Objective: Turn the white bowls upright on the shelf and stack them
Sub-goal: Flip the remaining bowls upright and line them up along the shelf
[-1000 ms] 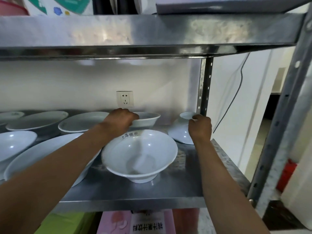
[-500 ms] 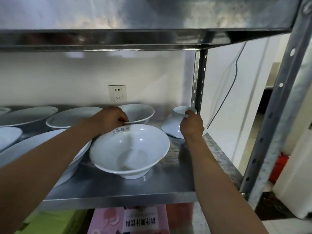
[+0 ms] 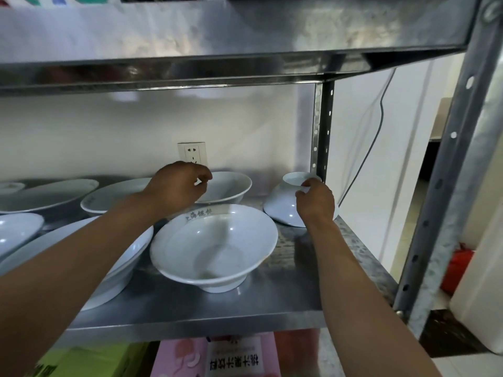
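The right hand (image 3: 315, 201) pinches the foot ring of the upside-down bowl (image 3: 283, 205), which sits on the shelf (image 3: 285, 300) right of the front bowl (image 3: 215, 246). Behind the front bowl, the left hand (image 3: 177, 186) hovers over the back bowl (image 3: 228, 186), fingers loosely curled, holding nothing.

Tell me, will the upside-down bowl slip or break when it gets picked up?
The upside-down bowl looks glossy, so probably slippery. It seems hard ceramic, likely to chip if dropped. The right hand pinches only its small foot ring, a narrow hold.
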The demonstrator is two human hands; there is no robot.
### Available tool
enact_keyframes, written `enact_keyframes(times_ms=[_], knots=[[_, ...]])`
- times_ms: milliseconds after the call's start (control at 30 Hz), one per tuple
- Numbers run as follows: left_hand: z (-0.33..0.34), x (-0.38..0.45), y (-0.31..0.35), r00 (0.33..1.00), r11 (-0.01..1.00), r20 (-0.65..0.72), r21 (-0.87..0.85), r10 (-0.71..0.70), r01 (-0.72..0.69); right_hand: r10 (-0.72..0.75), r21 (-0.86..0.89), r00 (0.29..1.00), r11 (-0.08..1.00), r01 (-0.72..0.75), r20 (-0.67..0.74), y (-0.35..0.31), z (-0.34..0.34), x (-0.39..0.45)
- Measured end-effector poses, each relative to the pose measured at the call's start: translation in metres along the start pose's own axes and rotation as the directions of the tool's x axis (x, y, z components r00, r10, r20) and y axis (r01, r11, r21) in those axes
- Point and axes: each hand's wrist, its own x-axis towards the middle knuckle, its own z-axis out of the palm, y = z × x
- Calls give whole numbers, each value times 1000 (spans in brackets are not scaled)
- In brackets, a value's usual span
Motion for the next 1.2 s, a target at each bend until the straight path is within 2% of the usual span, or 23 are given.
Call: enact_keyframes(times_ms=[133, 233, 300, 367, 467, 533, 733, 900, 1067, 1200], knots=[[-10, 6, 22, 999, 999, -51, -50, -5, 3, -6, 61, 996, 998, 11, -85, -5, -13, -2], [-13, 11, 37, 998, 998, -61, -63, 12, -16, -57, 127, 979, 988, 83, -197, -15, -20, -7], [-15, 15, 44, 999, 999, -37, -21, 38, -39, -65, 216, 963, 968, 124, -261, -21, -24, -12], [-13, 19, 52, 1000, 998, 1, -52, 21, -21, -53, 311, 958, 939, 144, -283, -26, -27, -17], [-6, 26, 66, 1000, 993, 26, -114, -7, 10, 20, 484, 964, 867, 116, -266, -27, -26, -20], [0, 30, 77, 998, 982, 56, -185, -30, 40, 36, 538, 970, 836, 103, -242, -25, -25, -20], [15, 37, 105, 988, 936, 141, -334, -69, 113, 35, 588, 984, 805, 77, -177, -26, -21, -20], [21, 40, 119, 994, 857, 75, -504, -84, 110, 5, 597, 987, 797, 94, -162, -28, -13, -22], [22, 45, 130, 996, 884, 15, -460, -85, 82, -40, 634, 991, 765, 112, -126, -32, -12, -22], [19, 51, 124, 998, 922, -19, -383, -62, 50, -37, 679, 999, 734, 10, 25, -37, -13, -26]])
